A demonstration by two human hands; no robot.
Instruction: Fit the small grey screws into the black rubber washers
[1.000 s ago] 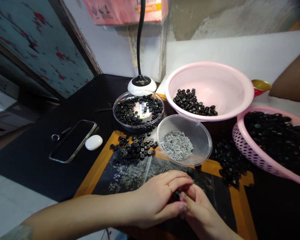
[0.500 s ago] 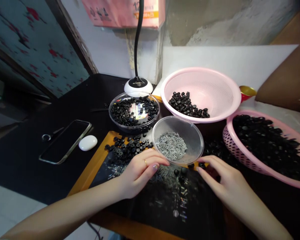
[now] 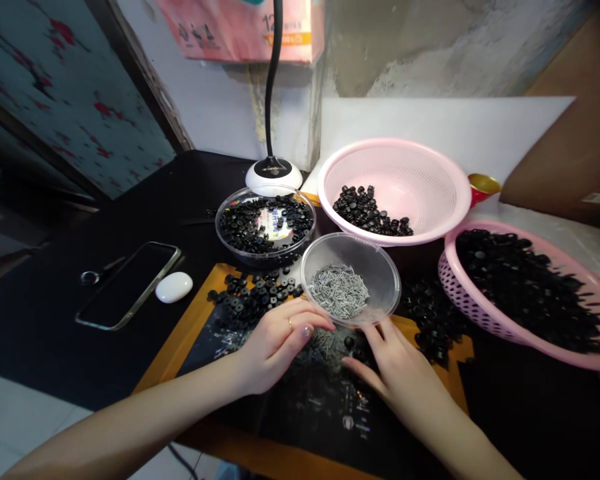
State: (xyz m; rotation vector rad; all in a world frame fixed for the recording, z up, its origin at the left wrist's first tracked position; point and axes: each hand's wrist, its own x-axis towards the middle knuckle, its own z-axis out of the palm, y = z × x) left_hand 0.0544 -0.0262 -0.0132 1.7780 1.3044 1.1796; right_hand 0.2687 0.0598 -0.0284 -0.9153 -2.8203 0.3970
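Observation:
A clear plastic bowl [image 3: 383, 293] holds a heap of small grey metal pins [image 3: 340, 292]. At its near left rim is my left hand [image 3: 280, 343], with a ring on one finger. Its thumb lies against the bent fingers; whatever they hold, if anything, is hidden. Loose pins [image 3: 324, 343] lie beside those fingertips on a dark printed sheet with orange edges [image 3: 300, 400]. My right hand [image 3: 397, 370] reaches in from the right, fingertips by the bowl's near rim and thumb spread apart. Small black caps [image 3: 350, 342] sit between its thumb and fingers, seemingly not gripped.
Black washer-like discs [image 3: 255, 297] lie left of the bowl. Behind stand a clear dish [image 3: 265, 253] of black parts and a pink colander [image 3: 430, 173]. A pink basket [image 3: 485, 313] full of black parts is at right. A phone [image 3: 130, 287] and white oval case [image 3: 174, 287] lie left.
My right hand has moved left, from the black parts right of the bowl to its near rim, uncovering a black pile. My left hand stays put. The view has shifted slightly.

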